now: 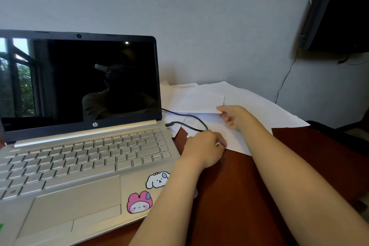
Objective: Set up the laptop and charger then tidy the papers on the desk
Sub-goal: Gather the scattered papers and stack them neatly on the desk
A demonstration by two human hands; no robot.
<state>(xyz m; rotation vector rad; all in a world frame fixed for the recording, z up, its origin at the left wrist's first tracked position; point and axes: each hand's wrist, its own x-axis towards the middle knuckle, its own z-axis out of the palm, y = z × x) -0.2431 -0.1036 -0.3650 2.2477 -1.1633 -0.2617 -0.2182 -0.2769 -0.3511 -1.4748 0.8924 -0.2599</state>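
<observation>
A silver laptop (83, 158) stands open on the desk at the left, its screen dark. A black charger cable (187, 118) runs from the laptop's right side over the white papers (259, 106) spread to the right. My left hand (205, 150) rests on the near edge of the papers, fingers curled where the cable ends under it. My right hand (233, 116) pinches the corner of one white sheet (199, 102) lifted slightly off the pile.
The reddish-brown desk (229, 195) runs under my forearms. A dark wall-mounted screen (339, 10) hangs at the upper right with a thin wire dropping from it. A grey wall stands behind the desk. The desk's right edge lies near the papers.
</observation>
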